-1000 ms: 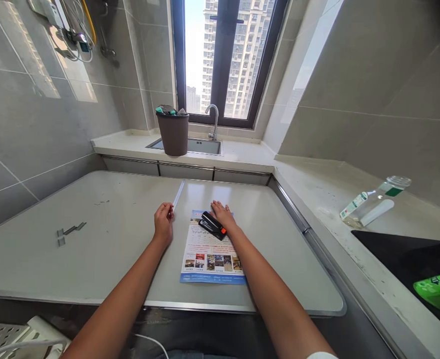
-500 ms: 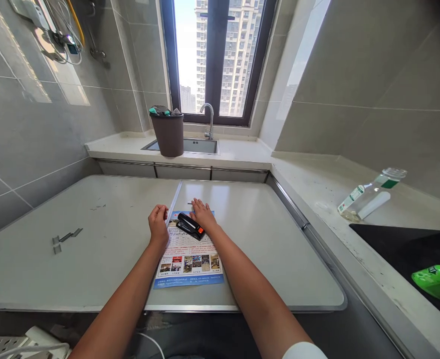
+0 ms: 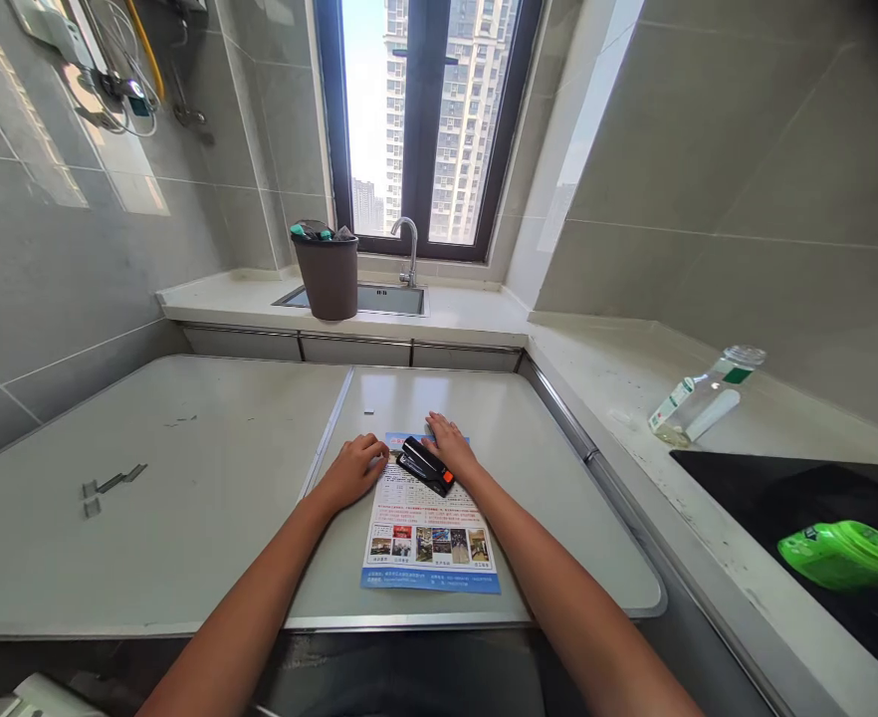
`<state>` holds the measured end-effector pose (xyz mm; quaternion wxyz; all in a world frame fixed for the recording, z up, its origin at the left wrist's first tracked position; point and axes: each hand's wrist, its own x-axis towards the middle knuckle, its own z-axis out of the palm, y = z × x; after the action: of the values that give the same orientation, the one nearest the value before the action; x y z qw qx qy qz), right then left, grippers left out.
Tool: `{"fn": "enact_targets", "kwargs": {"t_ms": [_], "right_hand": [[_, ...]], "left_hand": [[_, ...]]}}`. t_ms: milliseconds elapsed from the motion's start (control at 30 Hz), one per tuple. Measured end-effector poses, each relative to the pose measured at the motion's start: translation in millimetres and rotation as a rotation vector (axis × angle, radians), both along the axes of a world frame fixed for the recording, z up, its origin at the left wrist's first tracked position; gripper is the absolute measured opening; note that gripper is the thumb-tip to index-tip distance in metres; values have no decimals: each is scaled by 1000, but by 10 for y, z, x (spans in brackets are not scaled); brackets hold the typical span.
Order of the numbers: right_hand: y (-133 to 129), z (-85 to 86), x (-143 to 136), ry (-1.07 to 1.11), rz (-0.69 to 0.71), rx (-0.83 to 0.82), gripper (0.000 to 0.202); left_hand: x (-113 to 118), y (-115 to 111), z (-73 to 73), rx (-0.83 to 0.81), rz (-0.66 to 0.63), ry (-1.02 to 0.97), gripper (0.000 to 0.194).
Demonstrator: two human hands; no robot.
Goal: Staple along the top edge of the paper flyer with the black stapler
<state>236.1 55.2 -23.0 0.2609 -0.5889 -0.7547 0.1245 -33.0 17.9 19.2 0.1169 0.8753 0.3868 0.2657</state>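
A printed flyer with a blue border and small photos lies on the folding white board. Across its upper part rests a black stapler with an orange patch at its near end. My left hand has its fingers curled together at the flyer's upper left edge. My right hand lies flat at the upper right, fingers stretched, beside the stapler and covering part of the flyer's edge. A short grey staple strip sits on the board beyond the flyer.
More staple strips lie on the left of the board. A brown bin stands by the sink. On the right counter are a clear bottle and a green bottle on a black surface.
The flyer and stapler have shifted right across the board, along with both hands. My left hand has turned toward the flyer's edge. The staple strip now lies apart from my right hand.
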Motion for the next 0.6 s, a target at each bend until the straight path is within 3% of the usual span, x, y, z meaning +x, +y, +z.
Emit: {"fn": "enact_targets", "kwargs": {"t_ms": [233, 400, 500, 600], "right_hand": [[2, -26, 151, 132, 0, 91, 43], [-138, 257, 221, 271, -8, 200, 37], [-331, 513, 271, 301, 150, 160, 34], [-520, 698, 257, 162, 362, 0, 37]], "left_hand": [[22, -57, 19, 42, -77, 178, 25], [30, -64, 28, 30, -81, 192, 24], [34, -62, 25, 21, -62, 193, 22], [34, -63, 19, 11, -28, 186, 19]]}}
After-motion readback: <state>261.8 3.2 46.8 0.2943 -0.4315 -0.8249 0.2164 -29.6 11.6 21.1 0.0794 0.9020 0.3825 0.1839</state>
